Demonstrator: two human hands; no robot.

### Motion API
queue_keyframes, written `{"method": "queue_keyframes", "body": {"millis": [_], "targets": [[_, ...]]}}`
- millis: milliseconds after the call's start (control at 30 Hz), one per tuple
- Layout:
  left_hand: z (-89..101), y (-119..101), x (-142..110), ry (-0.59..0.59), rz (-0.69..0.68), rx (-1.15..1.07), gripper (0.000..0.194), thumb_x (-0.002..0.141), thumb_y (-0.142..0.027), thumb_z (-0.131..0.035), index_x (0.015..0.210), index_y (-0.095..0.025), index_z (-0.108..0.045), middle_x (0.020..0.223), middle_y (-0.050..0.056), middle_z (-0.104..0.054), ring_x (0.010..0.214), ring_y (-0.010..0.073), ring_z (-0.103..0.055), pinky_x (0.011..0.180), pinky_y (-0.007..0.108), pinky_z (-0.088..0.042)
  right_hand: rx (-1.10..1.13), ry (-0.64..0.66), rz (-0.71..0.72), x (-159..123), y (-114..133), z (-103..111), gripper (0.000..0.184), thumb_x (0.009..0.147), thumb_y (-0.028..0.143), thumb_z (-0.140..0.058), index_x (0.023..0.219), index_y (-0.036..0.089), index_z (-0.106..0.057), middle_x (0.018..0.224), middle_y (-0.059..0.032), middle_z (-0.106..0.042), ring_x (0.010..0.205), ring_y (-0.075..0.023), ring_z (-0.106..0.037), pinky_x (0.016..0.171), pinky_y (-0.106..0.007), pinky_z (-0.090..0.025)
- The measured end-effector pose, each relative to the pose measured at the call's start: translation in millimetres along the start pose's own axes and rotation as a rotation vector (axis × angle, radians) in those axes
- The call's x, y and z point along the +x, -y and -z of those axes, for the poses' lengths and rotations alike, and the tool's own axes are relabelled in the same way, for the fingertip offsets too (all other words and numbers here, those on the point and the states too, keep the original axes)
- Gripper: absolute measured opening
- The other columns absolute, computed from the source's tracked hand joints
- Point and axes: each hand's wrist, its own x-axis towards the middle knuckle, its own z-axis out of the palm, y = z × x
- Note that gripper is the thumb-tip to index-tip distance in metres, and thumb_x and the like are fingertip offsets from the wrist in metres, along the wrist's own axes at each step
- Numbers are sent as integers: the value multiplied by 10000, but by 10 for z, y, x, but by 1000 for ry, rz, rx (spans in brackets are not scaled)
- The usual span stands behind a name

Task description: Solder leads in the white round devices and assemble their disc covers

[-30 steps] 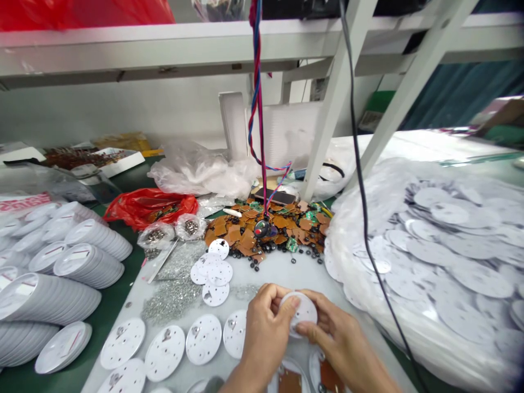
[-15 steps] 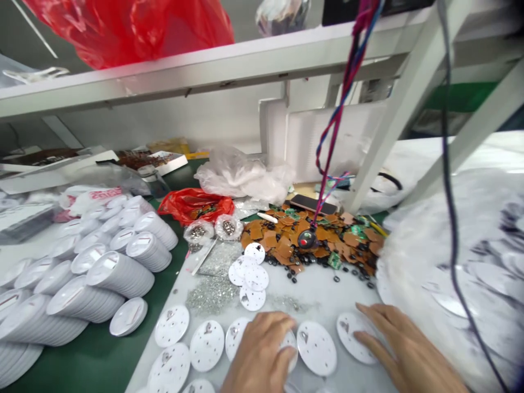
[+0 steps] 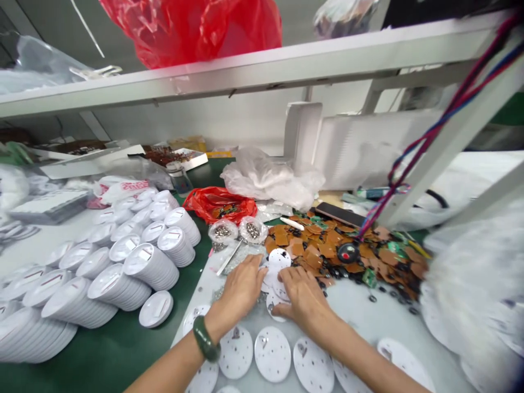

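Though partly behind the right hand (image 3: 303,297), discs (image 3: 273,280) visible.

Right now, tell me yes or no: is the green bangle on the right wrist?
No, the green bangle circles the wrist of the left hand, while the right hand has a bare wrist.

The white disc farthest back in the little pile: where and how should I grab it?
Probably by its rim, pinched from left and right: the white disc is thin and round, lies flat, and its near edge meets other discs.
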Motion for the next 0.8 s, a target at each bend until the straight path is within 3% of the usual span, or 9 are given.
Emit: {"method": "queue_keyframes", "body": {"millis": [133, 300, 433, 500, 667, 800], "targets": [[-18, -61, 75, 61, -4, 3, 429, 913, -213, -629, 1336, -146, -607, 1311, 173, -652, 1214, 336, -610, 1040, 430, -447, -34, 3, 1, -56, 3, -37, 530, 613, 405, -960, 954, 190, -616, 1015, -138, -737, 955, -359, -668, 791, -415, -443], [-28, -38, 233, 99, 21, -41, 416, 818, -208, -728, 1225, -156, -661, 1157, 134, -701, 1083, 310, -648, 931, 379, -472, -46, -24, 19, -107, 7, -84, 540, 619, 404, -955, 978, 207, -603, 1000, -124, -735, 928, -345, -667, 795, -411, -435], [6, 22, 326, 112, 20, -121, 114, 780, -244, -751, 862, -180, -704, 839, 32, -701, 854, 249, -655, 762, 308, -459, -24, -29, -1, -152, 6, -96, 475, 674, 312, -933, 997, 194, -605, 1006, -130, -729, 920, -339, -681, 794, -422, -463], [45, 58, 310, 87, 24, -165, 120, 813, -246, -694, 722, -186, -644, 716, 1, -644, 755, 219, -623, 700, 292, -430, -2, -15, -13, -165, 9, -87, 458, 688, 272, -927, 1007, 187, -609, 1013, -127, -728, 930, -332, -691, 799, -422, -483], [157, 172, 100, -13, 61, -297, 191, 926, -301, -526, 851, -169, -641, 810, 21, -666, 761, 204, -621, 647, 275, -434, 38, 51, 23, -158, 23, -41, 494, 638, 239, -956, 998, 185, -621, 1050, -120, -724, 969, -324, -693, 831, -410, -513], [220, 249, 26, 12, 64, -349, 191, 947, -289, -536, 934, -144, -661, 854, 32, -705, 808, 214, -660, 667, 276, -493, 37, 77, 66, -157, 43, -15, 473, 681, 205, -909, 1058, 172, -625, 1118, -145, -704, 1026, -328, -672, 863, -413, -519]]}}
